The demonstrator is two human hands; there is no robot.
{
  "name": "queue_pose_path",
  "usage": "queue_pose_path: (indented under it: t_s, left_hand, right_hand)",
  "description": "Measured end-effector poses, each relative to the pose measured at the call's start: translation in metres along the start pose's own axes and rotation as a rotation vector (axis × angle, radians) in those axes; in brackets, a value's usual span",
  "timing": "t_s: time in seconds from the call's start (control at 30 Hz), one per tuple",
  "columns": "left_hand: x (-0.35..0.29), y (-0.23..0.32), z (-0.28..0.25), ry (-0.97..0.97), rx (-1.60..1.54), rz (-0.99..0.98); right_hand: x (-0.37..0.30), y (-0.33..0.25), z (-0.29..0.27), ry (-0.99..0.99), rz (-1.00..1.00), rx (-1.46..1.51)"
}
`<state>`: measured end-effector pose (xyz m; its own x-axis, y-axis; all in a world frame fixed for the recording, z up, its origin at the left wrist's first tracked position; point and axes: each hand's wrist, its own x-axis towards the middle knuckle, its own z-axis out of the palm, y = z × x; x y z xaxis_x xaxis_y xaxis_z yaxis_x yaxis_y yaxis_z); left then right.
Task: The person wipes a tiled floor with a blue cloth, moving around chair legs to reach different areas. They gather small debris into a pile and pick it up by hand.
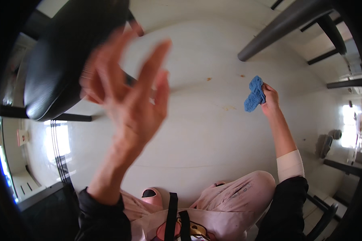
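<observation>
My right hand [272,97] is closed around a crumpled blue cloth [254,95], held near the pale floor [197,132] on the right; whether the cloth touches the floor I cannot tell. Raised on the left, my left hand [128,88] is smeared by motion, with its fingers spread and nothing visible in them. It is nearest to a black padded chair seat [64,60]. Small brownish stains lie on the floor between my hands, one brown spot [209,79] near the middle and another [242,75] just beyond the cloth.
A thick dark furniture leg [283,30] reaches in from the upper right, with more dark legs [346,83] along the right side. Dark shoes [327,145] lie on the floor at the right. Black cables [59,152] hang at the left beside a dark panel [48,213].
</observation>
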<state>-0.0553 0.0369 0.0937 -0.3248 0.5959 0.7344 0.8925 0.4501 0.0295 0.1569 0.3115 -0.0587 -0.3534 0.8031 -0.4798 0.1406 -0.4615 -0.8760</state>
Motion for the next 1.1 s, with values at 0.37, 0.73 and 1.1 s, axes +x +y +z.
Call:
queue_pose_path:
  t_s: [0.37, 0.73, 1.1]
  left_hand:
    - [0.030, -0.091, -0.021, -0.144, 0.342, 0.064]
    - [0.016, -0.113, -0.013, -0.028, 0.361, 0.228]
    - [0.006, -0.223, -0.020, -0.101, 0.384, 0.337]
  right_hand:
    - [0.017, 0.046, 0.120, 0.032, 0.058, 0.223]
    - [0.007, 0.084, 0.114, -0.127, -0.018, -0.221]
    - [-0.051, 0.095, 0.012, -0.201, -0.179, -0.375]
